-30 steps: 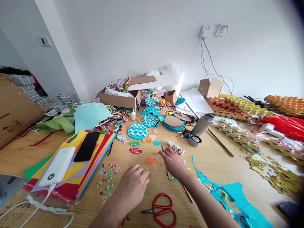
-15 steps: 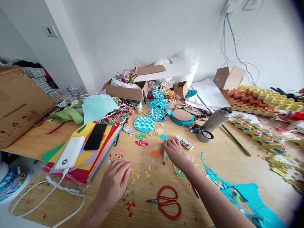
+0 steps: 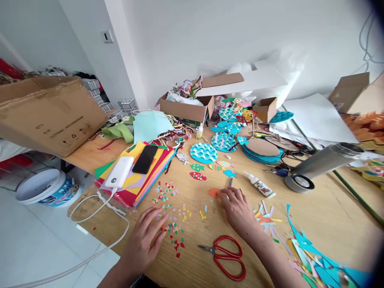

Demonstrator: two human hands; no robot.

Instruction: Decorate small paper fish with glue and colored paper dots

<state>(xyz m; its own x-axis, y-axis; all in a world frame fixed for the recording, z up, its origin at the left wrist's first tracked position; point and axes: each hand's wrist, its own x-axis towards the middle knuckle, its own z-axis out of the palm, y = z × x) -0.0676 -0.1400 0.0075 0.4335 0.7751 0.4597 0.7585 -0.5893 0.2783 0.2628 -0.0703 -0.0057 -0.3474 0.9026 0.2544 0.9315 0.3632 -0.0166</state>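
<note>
My left hand [image 3: 146, 237] hovers over or rests on the table beside scattered paper confetti [image 3: 177, 228], fingers apart and holding nothing. My right hand [image 3: 238, 208] lies with fingers spread, its fingertips at the tail of an orange paper fish [image 3: 213, 193]. A thin dark pen-like stick [image 3: 230, 182] shows just beyond those fingers, partly hidden by them. Behind are a blue paper fish [image 3: 230, 173], a red dotted fish [image 3: 198, 176], a green fish [image 3: 197, 167] and striped fish [image 3: 216, 167]. Red-handled scissors [image 3: 229, 256] lie in front.
A glue bottle [image 3: 260, 185] lies right of my right hand, near a steel flask [image 3: 325, 162] and its lid [image 3: 299, 183]. Coloured sheets with a phone [image 3: 145, 159] and power bank [image 3: 119, 172] are left. Blue scraps [image 3: 330, 272] lie front right; wavy blue discs [image 3: 203, 153] stand behind.
The view has turned left, showing more floor and a bucket. My right hand has moved off the stick and lower, to the orange fish. My left hand's fingers have spread more.
</note>
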